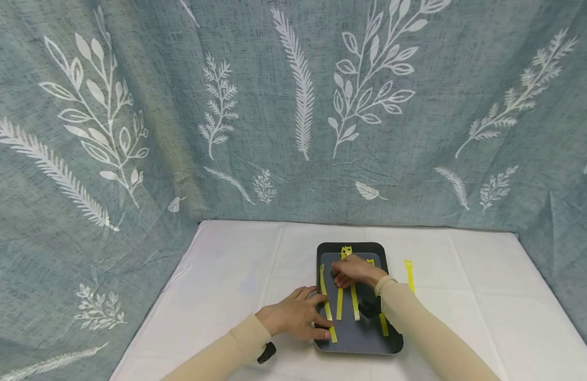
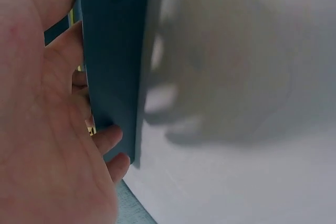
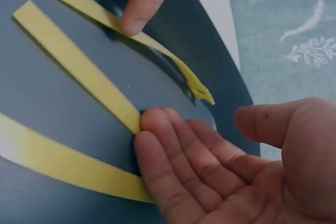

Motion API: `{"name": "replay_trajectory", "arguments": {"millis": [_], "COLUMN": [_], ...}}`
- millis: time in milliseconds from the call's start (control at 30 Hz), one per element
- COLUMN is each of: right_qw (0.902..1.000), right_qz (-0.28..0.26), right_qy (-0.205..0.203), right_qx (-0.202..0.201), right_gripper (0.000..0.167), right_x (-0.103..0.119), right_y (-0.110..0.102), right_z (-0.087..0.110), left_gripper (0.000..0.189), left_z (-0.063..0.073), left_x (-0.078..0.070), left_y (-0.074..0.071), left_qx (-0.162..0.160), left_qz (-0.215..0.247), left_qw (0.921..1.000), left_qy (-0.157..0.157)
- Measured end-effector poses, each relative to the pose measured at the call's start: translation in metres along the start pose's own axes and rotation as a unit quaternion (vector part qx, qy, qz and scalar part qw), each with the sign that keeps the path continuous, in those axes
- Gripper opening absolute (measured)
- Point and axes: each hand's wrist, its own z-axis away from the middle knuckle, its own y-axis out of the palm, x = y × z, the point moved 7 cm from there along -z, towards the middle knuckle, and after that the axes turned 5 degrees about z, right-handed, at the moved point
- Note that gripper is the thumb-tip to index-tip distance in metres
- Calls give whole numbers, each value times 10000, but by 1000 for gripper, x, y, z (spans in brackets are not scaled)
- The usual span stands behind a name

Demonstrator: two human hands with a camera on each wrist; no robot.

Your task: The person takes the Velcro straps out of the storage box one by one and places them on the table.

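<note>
Yellow, the left strap (image 1: 328,312) lies in the tray (image 1: 360,338) under my left hand (image 1: 295,316), fingers spread; a slip could skew it. My right hand (image 1: 355,269), thumb apart, gripping nothing, touches the next strap (image 1: 339,304); dragging might shift that. Both look thin, the left bowing near its slotted end.

Left hand (image 2: 58,108) at dark tray (image 2: 115,51), two fingers (image 2: 109,138) against its outside, shadowed white cloth (image 2: 231,98)

Straps (image 1: 339,304) in the tray (image 1: 357,338) on the table (image 1: 464,317), another strap (image 1: 409,270) to its right, curtain (image 1: 293,185) behind.
</note>
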Motion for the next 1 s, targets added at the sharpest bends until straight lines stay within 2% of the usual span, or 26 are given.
{"name": "replay_trajectory", "arguments": {"millis": [67,167,433,500,567,667,767,867,933,1000], "right_qw": [10000,10000,9995,9994,9972,9844,9634,9419,9325,9262], "right_qz": [18,37,128,256,569,1330,2168,2764,2996,3228], "right_qy": [-14,-65,-129,-224,-330,-461,-652,-859,-753,-473], "right_qx": [-36,12,248,65,-349,-1058,-1435,-1702,-1869,-1890], "right_gripper": [40,40,41,36,30,22,23,18,19,31], "right_x": [-1,-2,-2,-2,-1,0,2,5,6,4], "right_y": [-2,-1,3,-1,-8,-20,-26,-27,-29,-30], "right_z": [1,5,21,23,26,29,31,30,28,26], "left_gripper": [39,40,49,51,54,56,57,57,58,59], "left_z": [-1,-4,-12,-14,-15,-17,-21,-27,-30,-33], "left_x": [0,2,2,-2,-8,-15,-17,-16,-15,-15], "left_y": [-1,-6,-15,-16,-16,-14,-12,-10,-9,-8], "left_qx": [-55,-301,-876,-1007,-1071,-952,-765,-673,-624,-564], "left_qz": [159,240,-475,-609,-711,-808,-915,-931,-906,-883], "left_qw": [9998,9992,9946,9928,9916,9922,9928,9932,9936,9941], "left_qy": [-41,-104,-301,-229,-130,-49,-109,-193,-245,-274]}}
